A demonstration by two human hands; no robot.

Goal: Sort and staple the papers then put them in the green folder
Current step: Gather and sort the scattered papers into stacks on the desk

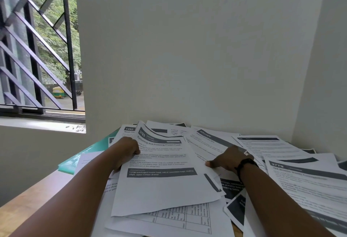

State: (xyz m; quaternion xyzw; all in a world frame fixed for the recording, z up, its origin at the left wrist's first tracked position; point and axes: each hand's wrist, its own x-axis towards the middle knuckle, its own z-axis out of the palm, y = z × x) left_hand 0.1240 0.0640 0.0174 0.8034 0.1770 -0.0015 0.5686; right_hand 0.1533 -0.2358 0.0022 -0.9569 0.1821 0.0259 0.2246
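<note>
A messy spread of printed papers (293, 173) covers the wooden table. On top in the middle lies a sheet headed "3793 Portioning and Freezing Frozen Food" (161, 180). My left hand (124, 152) grips its left edge, fingers curled round the paper. My right hand (228, 159) pinches its right edge, thumb on top. A black band sits on my right wrist. The green folder (84, 154) lies at the far left of the table, partly under papers. No stapler is visible.
The table (28, 199) stands in a corner, with white walls behind and to the right. A barred window (37, 49) with a sill is at the left. Bare wood shows at the table's front left.
</note>
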